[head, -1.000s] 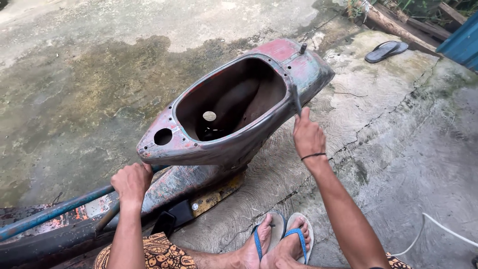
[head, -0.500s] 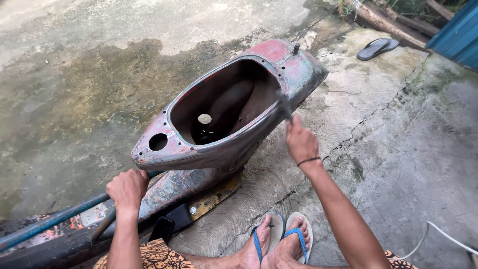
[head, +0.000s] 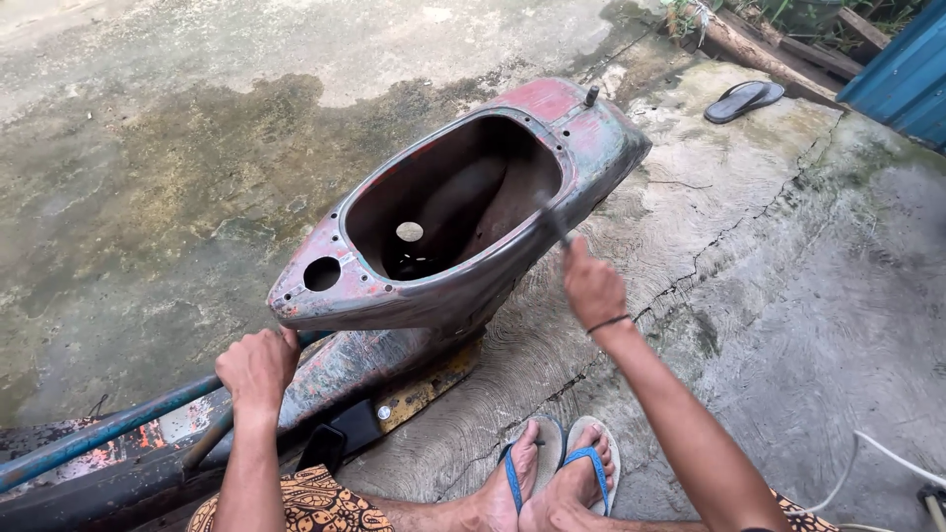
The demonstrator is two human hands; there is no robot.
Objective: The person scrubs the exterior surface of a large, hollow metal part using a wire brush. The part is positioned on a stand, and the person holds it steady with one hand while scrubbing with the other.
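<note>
A worn scooter body shell point(head: 473, 286) lies between the hands, its open side up; the metal is rusted, with patches of faded red and grey-green paint; a large oval hollow fills its middle, dark inside, with a pale round hole in the floor; a smaller round hole sits in the narrow end, just above the left hand point(head: 258, 366), which grips the lower edge there; a thin dark tool point(head: 554, 222), blurred, rises from the closed right hand point(head: 593, 286) against the shell's near rim.

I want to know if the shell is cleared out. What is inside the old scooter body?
Inside the scooter body: bare rusty walls and a round hole in the floor. Its near wall hides the near part of the floor.
</note>
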